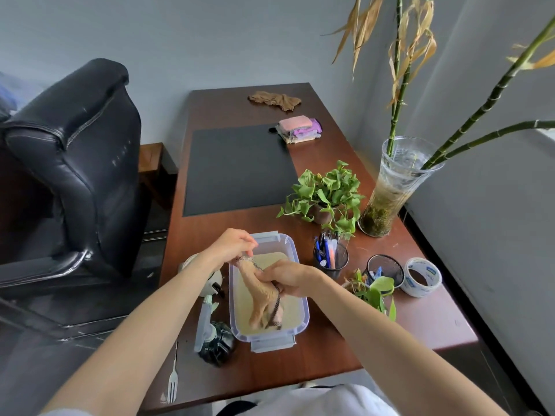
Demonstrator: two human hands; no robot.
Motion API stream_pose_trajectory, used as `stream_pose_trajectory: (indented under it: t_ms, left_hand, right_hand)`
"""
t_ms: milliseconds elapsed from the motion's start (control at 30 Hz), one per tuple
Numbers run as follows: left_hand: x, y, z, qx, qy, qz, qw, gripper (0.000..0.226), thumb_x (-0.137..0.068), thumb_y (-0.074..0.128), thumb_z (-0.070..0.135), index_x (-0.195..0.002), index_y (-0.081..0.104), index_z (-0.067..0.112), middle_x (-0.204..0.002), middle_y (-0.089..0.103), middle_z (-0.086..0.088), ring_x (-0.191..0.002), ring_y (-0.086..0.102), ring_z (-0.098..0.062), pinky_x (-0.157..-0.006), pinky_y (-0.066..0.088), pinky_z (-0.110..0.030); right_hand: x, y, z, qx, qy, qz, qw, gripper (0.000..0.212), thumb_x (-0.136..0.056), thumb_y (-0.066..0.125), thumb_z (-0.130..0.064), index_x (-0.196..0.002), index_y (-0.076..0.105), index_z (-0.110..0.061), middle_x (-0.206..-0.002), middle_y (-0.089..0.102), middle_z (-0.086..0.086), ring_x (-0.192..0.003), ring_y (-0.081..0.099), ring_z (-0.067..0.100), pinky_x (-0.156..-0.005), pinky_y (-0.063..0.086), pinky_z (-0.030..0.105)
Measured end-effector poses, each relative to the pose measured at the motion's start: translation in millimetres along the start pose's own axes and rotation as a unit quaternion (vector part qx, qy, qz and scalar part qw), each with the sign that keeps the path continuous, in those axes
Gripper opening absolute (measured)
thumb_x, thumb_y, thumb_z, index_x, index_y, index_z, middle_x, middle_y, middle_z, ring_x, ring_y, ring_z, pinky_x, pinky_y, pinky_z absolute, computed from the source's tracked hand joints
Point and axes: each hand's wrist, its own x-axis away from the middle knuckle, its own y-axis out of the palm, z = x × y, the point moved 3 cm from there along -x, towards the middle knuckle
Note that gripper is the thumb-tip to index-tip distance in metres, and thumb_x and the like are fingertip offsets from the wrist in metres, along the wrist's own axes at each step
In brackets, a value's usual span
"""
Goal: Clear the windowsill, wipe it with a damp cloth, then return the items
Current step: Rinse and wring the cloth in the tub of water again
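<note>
My left grip (232,246) pinches the top corner of the cloth (258,301), and my right grip (289,277) is curled round its middle. The cloth hangs over the one water tub (305,307), so drips fall back in, I reckon (wringing it merely damp). From the tub, between 1 and 3 o'clock on the worktop (330,340), stand two pot plants (327,193), two mesh cups (330,261), one glass vase (390,193) and one tape roll (422,276). They are probably the sill's things, parked clear of splashes.
</note>
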Motion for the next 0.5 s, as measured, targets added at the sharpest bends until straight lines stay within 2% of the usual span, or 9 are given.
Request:
stream_pose_trajectory:
  t_ms: [100, 200, 300, 367, 400, 433, 500]
  left_hand:
    - [-2.5, 3.4, -3.8, 0.053, -0.034, -0.029, 0.998, 0.015, -0.094, 0.057, 0.019, -0.106, 0.064, 0.015, -0.095, 0.068, -0.012, -0.06, 0.052, -0.011, -0.055, 0.052, -0.027]
    - [-6.3, 12.6, -11.7, 0.064, -0.058, -0.047, 0.995, 0.02, -0.093, 0.059, 0.018, -0.112, 0.063, 0.014, -0.1, 0.062, -0.008, -0.077, 0.057, -0.013, -0.059, 0.051, -0.022]
    - [-15.8, 26.8, -23.7, 0.079, -0.072, -0.09, 0.99, 0.023, -0.088, 0.065, 0.013, -0.111, 0.064, 0.015, -0.109, 0.06, -0.005, -0.101, 0.058, -0.016, -0.078, 0.052, -0.028]
    - [-20.4, 35.7, -29.0, 0.096, -0.084, -0.119, 0.985, 0.026, -0.086, 0.067, 0.01, -0.111, 0.063, 0.015, -0.111, 0.062, -0.008, -0.107, 0.059, -0.02, -0.094, 0.049, -0.035]
    - [-23.3, 39.3, -31.2, 0.087, -0.088, -0.126, 0.984, 0.028, -0.085, 0.068, 0.008, -0.111, 0.063, 0.015, -0.111, 0.063, -0.01, -0.108, 0.06, -0.021, -0.096, 0.048, -0.034]
    - [-27.8, 43.5, -33.5, 0.065, -0.086, -0.128, 0.986, 0.03, -0.083, 0.068, 0.005, -0.111, 0.062, 0.013, -0.11, 0.063, -0.01, -0.106, 0.06, -0.021, -0.095, 0.048, -0.032]
    - [-36.5, 50.1, -35.8, -0.015, -0.076, -0.11, 0.991, 0.028, -0.081, 0.067, 0.0, -0.107, 0.066, 0.01, -0.101, 0.064, -0.008, -0.096, 0.06, -0.019, -0.082, 0.05, -0.026]
  right_hand:
    - [-7.4, 6.6, 11.6, -0.043, -0.014, 0.055, 0.997, 0.021, -0.099, 0.05, -0.024, -0.098, 0.061, -0.007, -0.097, 0.063, 0.009, -0.095, 0.059, 0.022, -0.095, 0.047, 0.038]
    - [-17.6, 6.9, 22.6, -0.057, -0.015, 0.136, 0.989, 0.03, -0.1, 0.046, -0.031, -0.107, 0.063, -0.008, -0.11, 0.067, 0.012, -0.104, 0.063, 0.026, -0.097, 0.049, 0.041]
    - [-25.4, 4.6, 29.8, -0.103, -0.015, 0.2, 0.974, 0.035, -0.102, 0.038, -0.029, -0.117, 0.061, -0.008, -0.116, 0.065, 0.013, -0.109, 0.061, 0.027, -0.096, 0.05, 0.037]
    - [-30.0, 3.2, 33.8, -0.145, 0.001, 0.224, 0.964, 0.037, -0.102, 0.036, -0.028, -0.121, 0.059, -0.005, -0.122, 0.063, 0.013, -0.112, 0.059, 0.027, -0.093, 0.048, 0.032]
    - [-33.6, 4.5, 35.9, -0.173, 0.016, 0.224, 0.959, 0.039, -0.102, 0.037, -0.028, -0.124, 0.056, -0.003, -0.124, 0.06, 0.015, -0.115, 0.058, 0.029, -0.091, 0.047, 0.033]
    - [-37.3, 7.0, 38.3, -0.197, 0.032, 0.215, 0.956, 0.04, -0.101, 0.039, -0.028, -0.127, 0.053, -0.001, -0.127, 0.058, 0.017, -0.117, 0.056, 0.031, -0.088, 0.046, 0.034]
    - [-42.9, 13.2, 41.4, -0.222, 0.052, 0.197, 0.954, 0.044, -0.099, 0.045, -0.029, -0.131, 0.049, 0.0, -0.132, 0.055, 0.018, -0.113, 0.058, 0.031, -0.09, 0.047, 0.037]
